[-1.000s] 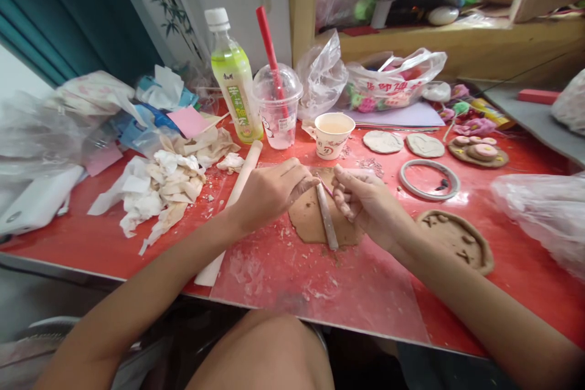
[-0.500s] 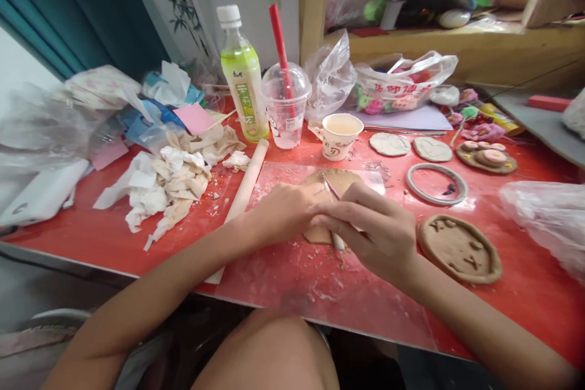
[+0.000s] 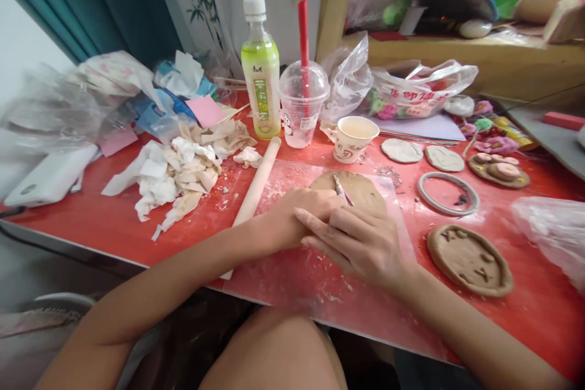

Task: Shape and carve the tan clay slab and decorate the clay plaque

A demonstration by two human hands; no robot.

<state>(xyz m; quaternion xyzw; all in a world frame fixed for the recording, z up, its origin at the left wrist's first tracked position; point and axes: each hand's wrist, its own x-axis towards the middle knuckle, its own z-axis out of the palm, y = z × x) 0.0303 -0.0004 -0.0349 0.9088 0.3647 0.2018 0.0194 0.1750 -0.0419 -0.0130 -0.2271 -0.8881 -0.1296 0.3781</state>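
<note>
My left hand (image 3: 311,210) rests over the lower left of a flat, rolled-out brown clay slab (image 3: 368,195). Its fingers point right and their tips are hidden. My right hand (image 3: 363,241) lies across it, fingers bent, touching the back of my left hand. Between the hands shows a slim clay tool (image 3: 339,189) with a pale shaft and purple part, its tip at the clay; my right hand appears closed on it, though the grip is mostly covered. The slab lies on a clear plastic sheet (image 3: 292,283) strewn with clay crumbs.
Left of the sheet is a wooden rolling pin (image 3: 256,186), then crumpled tissues (image 3: 183,167). Behind stand a drink bottle (image 3: 261,73), a lidded plastic cup (image 3: 301,103) and a paper cup (image 3: 354,140). To the right are a clay dish (image 3: 470,259), a grey ring (image 3: 448,194) and small clay discs (image 3: 402,150).
The view has shifted, so the table things sit further right. My right hand has turned flatter over my left hand, and the tool's angle differs. The pale end below the right hand is hidden now.
</note>
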